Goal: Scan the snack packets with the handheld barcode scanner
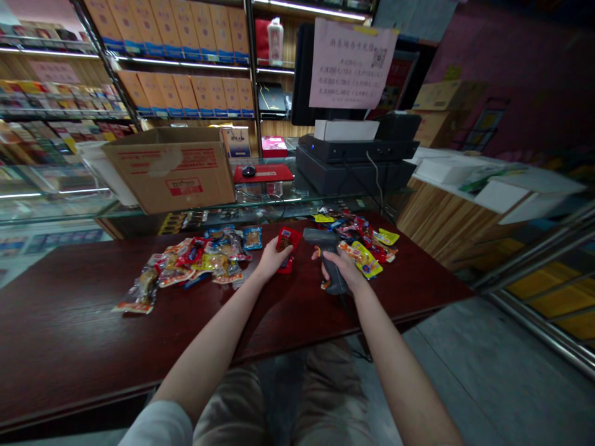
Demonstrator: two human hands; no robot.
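Observation:
Between the fingers of my left hand (271,259) is a red snack packet (290,236), held just above the dark wooden table (69,322). My right hand (343,265) is wrapped round the grip of a grey barcode scanner (335,272), whose head points left toward the packet. To the left of my left hand lies a spread of small snack packets (214,260), some clear, some red, blue or yellow. Beyond and right of the scanner is another heap of packets (360,232), with yellow ones (367,260) close to my right hand.
An open cardboard box (176,170) stands on the glass counter (260,201) behind the table. Near it are a mouse (248,170) on a red mat, a black cash drawer (344,173) and a monitor with a pink paper sign (351,65). Boxed goods fill the shelves (186,59).

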